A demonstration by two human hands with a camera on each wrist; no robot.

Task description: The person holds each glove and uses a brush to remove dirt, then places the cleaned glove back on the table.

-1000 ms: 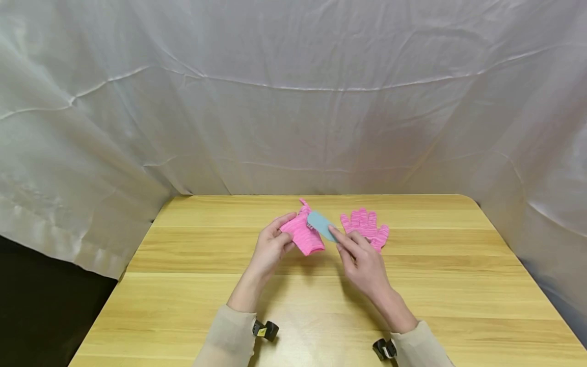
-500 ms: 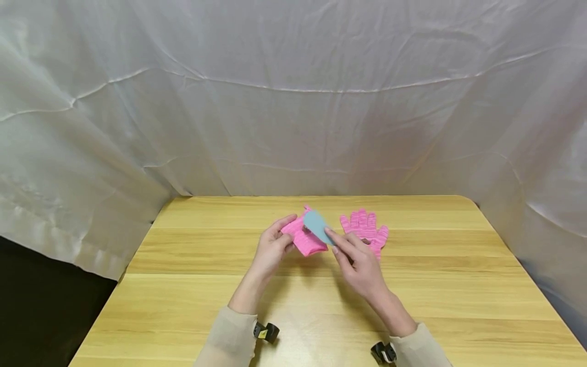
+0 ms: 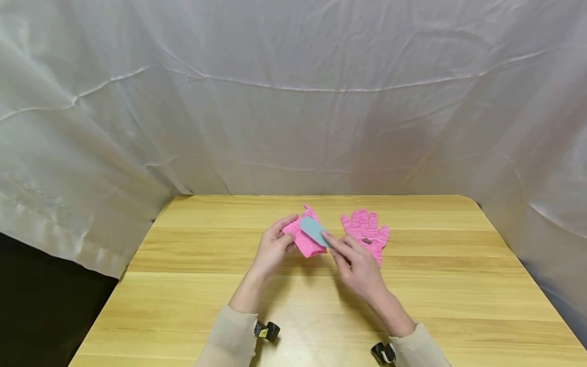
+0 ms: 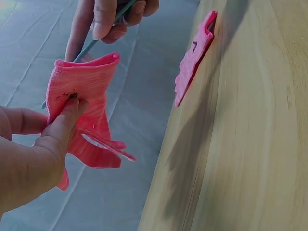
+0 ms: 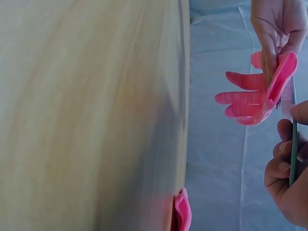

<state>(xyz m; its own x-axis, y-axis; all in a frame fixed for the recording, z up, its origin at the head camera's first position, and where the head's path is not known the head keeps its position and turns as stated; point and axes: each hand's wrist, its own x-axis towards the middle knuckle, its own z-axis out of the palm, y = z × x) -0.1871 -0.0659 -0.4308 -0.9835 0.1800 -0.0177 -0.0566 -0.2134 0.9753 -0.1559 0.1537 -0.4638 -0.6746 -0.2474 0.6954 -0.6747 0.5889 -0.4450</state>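
Observation:
My left hand (image 3: 270, 248) pinches a pink knitted glove (image 3: 303, 243) near its cuff, up off the table. The left wrist view shows a dark stain (image 4: 72, 95) on the cuff, right by my thumb, and the glove's fingers hanging limp. My right hand (image 3: 362, 270) grips a blue-grey brush (image 3: 314, 231), forefinger stretched along its back. The brush lies over the held glove; in the right wrist view its pale bristles (image 5: 287, 100) face the fabric. A matching glove (image 3: 363, 229) lies flat on the table beyond my right hand, with a dark patch (image 3: 367, 240) on its palm.
The wood-grain table (image 3: 206, 285) runs out to a far edge just beyond the gloves. A pale grey curtain (image 3: 293, 127) hangs behind it and along both sides. Small black wrist cameras (image 3: 267, 331) sit at both cuffs.
The brush has moved down and left across the held glove, along with my right hand. More of the lying glove, including its dark patch, now shows. My left hand has barely moved.

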